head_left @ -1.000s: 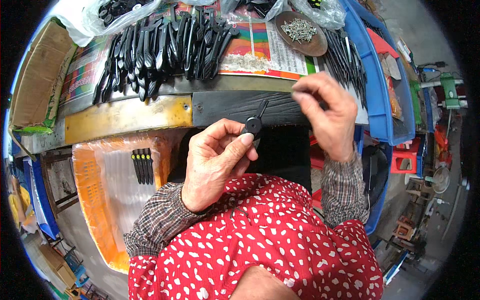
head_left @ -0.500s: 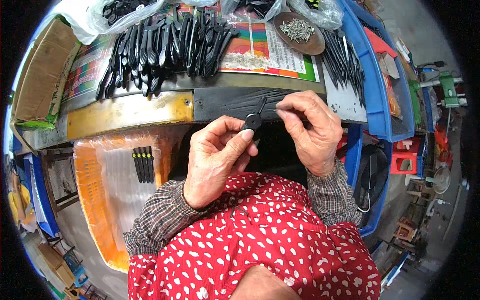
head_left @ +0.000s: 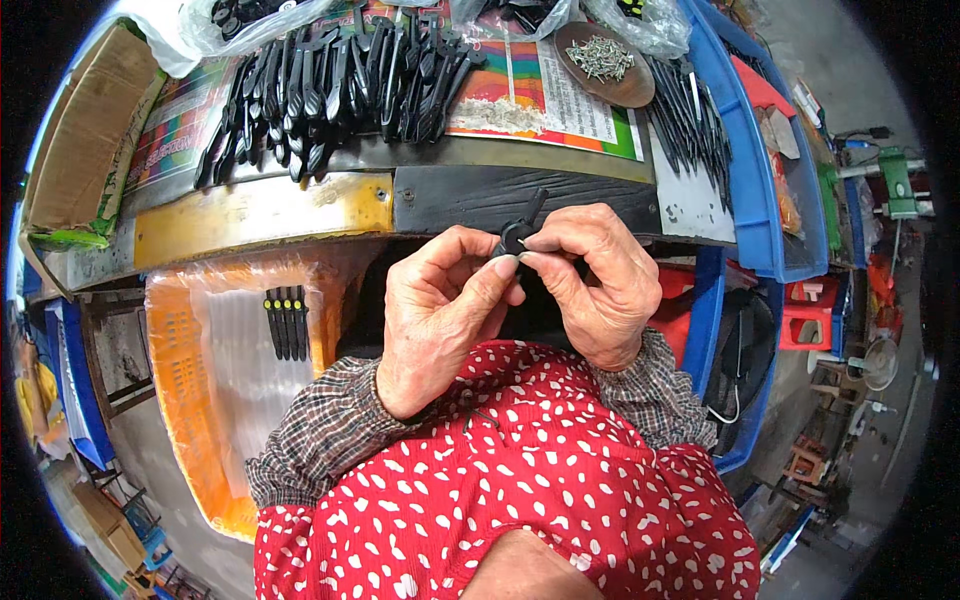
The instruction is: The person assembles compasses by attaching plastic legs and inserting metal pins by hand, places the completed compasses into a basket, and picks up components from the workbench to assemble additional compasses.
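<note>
My left hand (head_left: 432,322) is closed on a black plastic part (head_left: 516,234) with a round disc and a narrow arm pointing away from me. Thumb and forefinger grip it just in front of the bench edge. Pinched at the fingertips of my right hand (head_left: 602,290) is a tiny light metal piece, likely a screw or pin, brought right up to the disc. Whether it has entered the disc's hole is hidden by the fingers. Beyond, a dense row of black plastic strips (head_left: 340,90) lies on the bench, and a round dish (head_left: 634,90) holds many small metal screws (head_left: 600,58).
Below left, an orange basket (head_left: 180,400) lined with clear plastic holds several black pieces with yellow-green dots (head_left: 286,322). Slim black parts (head_left: 690,125) lie right of the dish. A blue bin (head_left: 752,200) borders the right; a cardboard box (head_left: 85,140) stands left.
My right hand has moved left and slightly down, bringing its pinched fingertips from beside the black part onto its disc. The left hand keeps its hold, with the part tilted a little.
</note>
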`<state>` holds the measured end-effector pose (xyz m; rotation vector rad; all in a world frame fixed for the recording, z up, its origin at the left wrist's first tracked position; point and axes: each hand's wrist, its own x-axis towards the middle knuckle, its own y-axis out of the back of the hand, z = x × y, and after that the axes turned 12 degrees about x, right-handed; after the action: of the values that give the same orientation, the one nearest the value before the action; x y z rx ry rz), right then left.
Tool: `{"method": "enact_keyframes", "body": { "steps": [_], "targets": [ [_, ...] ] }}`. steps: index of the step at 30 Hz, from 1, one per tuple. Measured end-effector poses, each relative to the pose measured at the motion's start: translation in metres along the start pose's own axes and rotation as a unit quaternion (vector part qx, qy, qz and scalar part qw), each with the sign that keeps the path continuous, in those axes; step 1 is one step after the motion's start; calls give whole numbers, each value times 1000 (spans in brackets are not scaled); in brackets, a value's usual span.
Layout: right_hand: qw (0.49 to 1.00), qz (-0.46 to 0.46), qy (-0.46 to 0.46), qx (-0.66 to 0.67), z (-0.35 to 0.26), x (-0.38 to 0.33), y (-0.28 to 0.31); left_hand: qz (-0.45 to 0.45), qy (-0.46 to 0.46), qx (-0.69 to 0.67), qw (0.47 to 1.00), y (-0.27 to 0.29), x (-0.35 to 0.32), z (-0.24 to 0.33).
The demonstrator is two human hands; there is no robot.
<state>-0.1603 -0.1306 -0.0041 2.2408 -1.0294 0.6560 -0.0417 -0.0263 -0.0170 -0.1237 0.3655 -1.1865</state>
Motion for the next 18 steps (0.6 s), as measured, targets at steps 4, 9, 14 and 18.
{"method": "enact_keyframes", "body": {
  "steps": [4, 9, 14, 18],
  "targets": [
    [999, 9, 39, -36, 1, -2, -4, 21, -20, 15, 999, -1, -1, -2],
    [996, 11, 63, -56, 4, -3, -7, 69, -81, 83, 991, -5, -3, -10],
    [999, 23, 32, -20, 6, -2, -11, 93, -115, 132, 980, -4, -3, -12],
    [999, 23, 17, -16, 4, -1, -13, 113, -136, 163, 971, -5, -2, -13]
  ]
}}
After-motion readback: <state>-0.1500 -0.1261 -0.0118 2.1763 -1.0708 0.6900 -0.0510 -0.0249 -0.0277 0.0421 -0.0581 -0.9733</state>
